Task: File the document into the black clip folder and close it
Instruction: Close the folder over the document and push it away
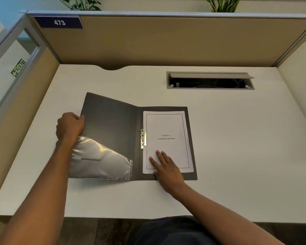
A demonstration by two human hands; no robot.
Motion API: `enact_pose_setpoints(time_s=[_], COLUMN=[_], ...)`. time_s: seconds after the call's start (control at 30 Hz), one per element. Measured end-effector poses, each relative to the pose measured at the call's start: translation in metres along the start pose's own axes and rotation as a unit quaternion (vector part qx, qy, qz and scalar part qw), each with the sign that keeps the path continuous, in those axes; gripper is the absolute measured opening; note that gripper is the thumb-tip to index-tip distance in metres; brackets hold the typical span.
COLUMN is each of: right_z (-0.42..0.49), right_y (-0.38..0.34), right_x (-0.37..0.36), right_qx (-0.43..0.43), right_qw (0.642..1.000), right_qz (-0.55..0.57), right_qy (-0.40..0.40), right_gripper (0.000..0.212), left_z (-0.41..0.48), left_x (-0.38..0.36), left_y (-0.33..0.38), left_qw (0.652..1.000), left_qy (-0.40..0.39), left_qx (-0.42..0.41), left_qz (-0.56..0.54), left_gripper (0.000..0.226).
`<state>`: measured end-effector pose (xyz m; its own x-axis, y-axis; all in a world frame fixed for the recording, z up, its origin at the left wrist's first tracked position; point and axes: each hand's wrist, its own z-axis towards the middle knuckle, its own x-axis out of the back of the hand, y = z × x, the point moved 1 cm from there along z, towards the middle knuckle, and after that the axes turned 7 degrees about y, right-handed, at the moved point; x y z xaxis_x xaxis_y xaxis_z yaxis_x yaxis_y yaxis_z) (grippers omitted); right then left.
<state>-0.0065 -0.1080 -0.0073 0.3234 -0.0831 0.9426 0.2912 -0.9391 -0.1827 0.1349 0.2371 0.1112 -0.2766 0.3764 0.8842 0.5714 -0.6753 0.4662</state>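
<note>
The black clip folder (111,119) lies open on the white desk (237,138). Its left cover is raised off the desk, with my left hand (70,126) gripping its outer edge. A clear plastic pocket (102,161) shines on the lower part of that cover. On the right half lies the white document (168,124), printed "Chapter 6 Learning Experience". The metal clip (143,139) near the spine lies over the paper's left edge. My right hand (166,167) rests flat on the document's lower part, fingers spread.
An open cable hatch (210,82) is set into the desk at the back right. Tan partition walls (166,41) close in the desk at the back and both sides, with a "473" label at the top left. Plants stand behind the partition.
</note>
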Motion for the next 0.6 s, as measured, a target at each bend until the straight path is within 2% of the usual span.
enact_pose_setpoints(time_s=[0.1,0.27,0.37,0.43,0.53,0.6], right_z=[-0.001,-0.001,0.002,0.007,0.018,0.021], right_y=[-0.001,0.001,-0.001,-0.005,-0.015,-0.020], right_x=[-0.001,0.003,0.027,0.061,0.128,0.168], right_qx=[-0.001,0.002,-0.032,-0.078,-0.101,-0.090], right_qw=[1.000,1.000,0.989,0.953,0.851,0.793], right_qz=[0.003,0.021,0.141,0.286,0.485,0.563], right_qy=[0.001,-0.003,0.000,0.062,0.174,0.216], right_gripper=[0.064,0.063,0.059,0.056,0.052,0.051], left_z=[-0.009,-0.045,-0.068,-0.084,-0.111,-0.128], left_x=[0.028,0.046,0.032,0.019,-0.004,-0.016], left_y=[0.030,0.094,0.125,0.140,0.160,0.171], left_qw=[0.995,0.961,0.942,0.933,0.933,0.933], left_qy=[-0.013,-0.170,-0.226,-0.252,-0.249,-0.236], left_qx=[-0.071,-0.100,-0.107,-0.102,-0.094,-0.090], left_qz=[-0.064,-0.192,-0.224,-0.237,-0.242,-0.256], left_gripper=[0.024,0.022,0.025,0.028,0.036,0.041])
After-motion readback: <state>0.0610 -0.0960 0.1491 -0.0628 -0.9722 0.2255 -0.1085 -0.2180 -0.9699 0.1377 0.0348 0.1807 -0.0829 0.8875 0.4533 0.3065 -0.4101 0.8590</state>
